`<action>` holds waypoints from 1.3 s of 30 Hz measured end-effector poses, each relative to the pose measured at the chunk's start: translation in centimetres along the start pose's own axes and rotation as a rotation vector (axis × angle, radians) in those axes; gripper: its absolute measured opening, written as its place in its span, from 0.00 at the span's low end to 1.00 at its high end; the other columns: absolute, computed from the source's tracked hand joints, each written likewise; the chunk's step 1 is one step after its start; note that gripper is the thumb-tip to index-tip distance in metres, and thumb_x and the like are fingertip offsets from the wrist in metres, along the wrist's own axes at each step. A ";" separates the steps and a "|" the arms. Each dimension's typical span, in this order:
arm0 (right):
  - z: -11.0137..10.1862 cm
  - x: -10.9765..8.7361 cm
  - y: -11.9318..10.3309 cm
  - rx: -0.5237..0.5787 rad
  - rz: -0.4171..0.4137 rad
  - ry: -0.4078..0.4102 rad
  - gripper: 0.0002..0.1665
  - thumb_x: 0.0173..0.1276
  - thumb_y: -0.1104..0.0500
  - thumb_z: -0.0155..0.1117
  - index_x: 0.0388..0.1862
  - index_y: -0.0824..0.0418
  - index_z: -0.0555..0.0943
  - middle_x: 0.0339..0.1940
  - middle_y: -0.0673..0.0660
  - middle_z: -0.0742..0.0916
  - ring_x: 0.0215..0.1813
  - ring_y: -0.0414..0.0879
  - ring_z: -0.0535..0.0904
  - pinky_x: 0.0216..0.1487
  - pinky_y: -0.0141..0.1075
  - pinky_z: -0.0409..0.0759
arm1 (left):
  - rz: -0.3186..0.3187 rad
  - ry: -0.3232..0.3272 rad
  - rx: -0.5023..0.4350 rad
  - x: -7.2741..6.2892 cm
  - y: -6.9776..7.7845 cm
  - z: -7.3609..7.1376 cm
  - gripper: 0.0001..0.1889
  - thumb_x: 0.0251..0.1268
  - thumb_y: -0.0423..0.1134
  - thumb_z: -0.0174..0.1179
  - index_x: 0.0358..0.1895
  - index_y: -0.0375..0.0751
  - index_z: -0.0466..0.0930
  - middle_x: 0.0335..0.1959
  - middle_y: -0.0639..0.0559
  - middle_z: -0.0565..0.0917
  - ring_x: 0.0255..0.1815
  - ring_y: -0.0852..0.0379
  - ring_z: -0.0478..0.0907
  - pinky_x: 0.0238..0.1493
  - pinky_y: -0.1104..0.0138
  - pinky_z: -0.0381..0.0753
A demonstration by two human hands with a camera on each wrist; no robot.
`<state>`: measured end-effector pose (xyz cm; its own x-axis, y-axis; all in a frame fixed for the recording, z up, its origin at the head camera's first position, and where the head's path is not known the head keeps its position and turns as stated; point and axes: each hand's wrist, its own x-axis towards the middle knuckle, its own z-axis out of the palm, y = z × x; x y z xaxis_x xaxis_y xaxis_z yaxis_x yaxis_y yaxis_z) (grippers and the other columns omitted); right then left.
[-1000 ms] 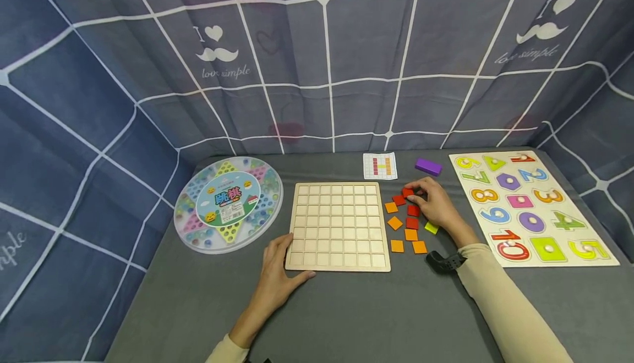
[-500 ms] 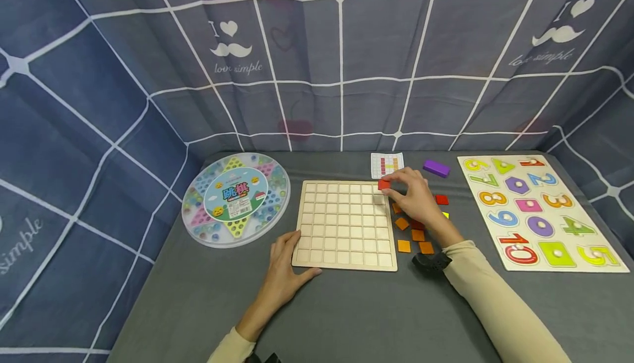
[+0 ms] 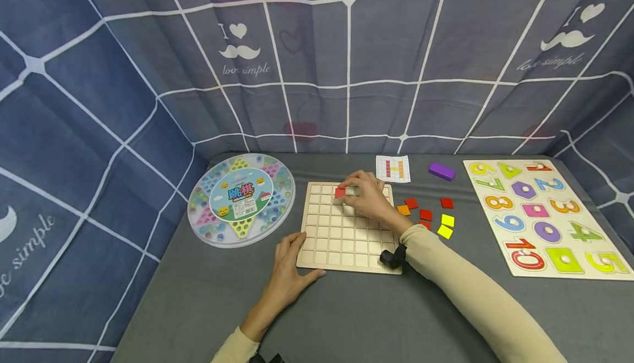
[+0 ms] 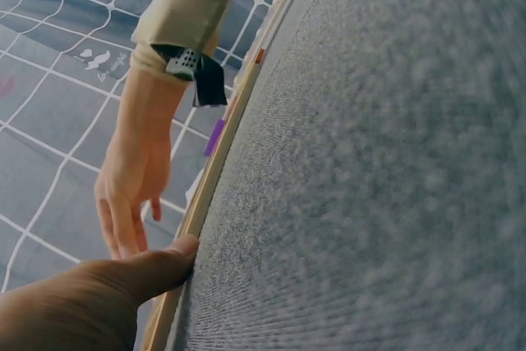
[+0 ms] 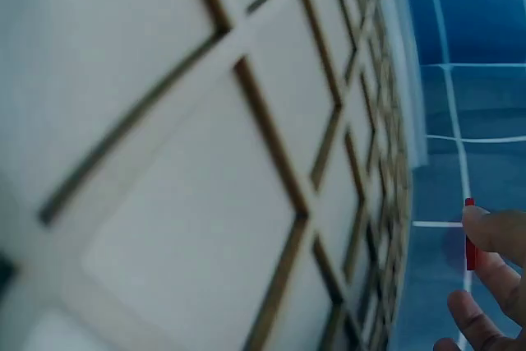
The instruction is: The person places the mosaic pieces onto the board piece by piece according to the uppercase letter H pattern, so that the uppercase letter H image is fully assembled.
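Observation:
In the head view a square wooden grid board (image 3: pixel 317 245) lies on the grey cloth. My left hand (image 3: pixel 289 269) rests at its lower left corner, fingers along the left side and thumb against the front edge. In the left wrist view the thumb (image 4: pixel 156 269) touches the board's edge (image 4: pixel 215 162). My right hand (image 3: pixel 366 195) is over the upper part of the board and pinches a red square tile (image 3: pixel 339 193). In the right wrist view this red tile (image 5: pixel 470 236) sits upright between thumb and finger, above the board's grid (image 5: pixel 189 195).
Right of the board lie loose red tiles (image 3: pixel 447 203), orange ones (image 3: pixel 403 210) and yellow ones (image 3: pixel 444 231). Behind them are a pattern card (image 3: pixel 393 169) and a purple block (image 3: pixel 442 171). A number puzzle (image 3: pixel 537 217) lies far right, a round Chinese checkers set (image 3: pixel 241 201) at left.
My right hand has picked a red tile from the loose pile and carried it left over the board. My left hand stays at the board's corner. The head view has shifted slightly.

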<state>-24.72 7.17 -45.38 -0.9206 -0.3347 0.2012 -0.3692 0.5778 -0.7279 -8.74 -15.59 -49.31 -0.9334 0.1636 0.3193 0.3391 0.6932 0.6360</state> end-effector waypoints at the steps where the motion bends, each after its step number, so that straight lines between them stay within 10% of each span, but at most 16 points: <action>1: 0.2 0.1 0.1 -0.004 0.007 -0.010 0.16 0.58 0.55 0.76 0.45 0.56 0.86 0.54 0.56 0.80 0.59 0.56 0.67 0.58 0.56 0.51 | -0.005 -0.008 -0.004 0.0 0.0 0.0 0.48 0.42 0.46 0.80 0.69 0.34 0.67 0.62 0.41 0.70 0.61 0.46 0.65 0.58 0.50 0.72; 39: 2.1 0.7 2.3 -0.063 -0.014 -0.065 0.15 0.59 0.52 0.75 0.44 0.54 0.87 0.58 0.56 0.77 0.63 0.59 0.66 0.64 0.60 0.48 | 0.010 -0.003 0.017 0.1 -0.1 0.1 0.46 0.44 0.46 0.79 0.69 0.33 0.67 0.63 0.40 0.69 0.62 0.45 0.64 0.58 0.49 0.72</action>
<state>-25.93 6.75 -48.31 -0.9058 -0.3898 0.1663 -0.3910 0.6175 -0.6825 -8.88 -15.54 -49.45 -0.9304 0.1726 0.3233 0.3462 0.7034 0.6209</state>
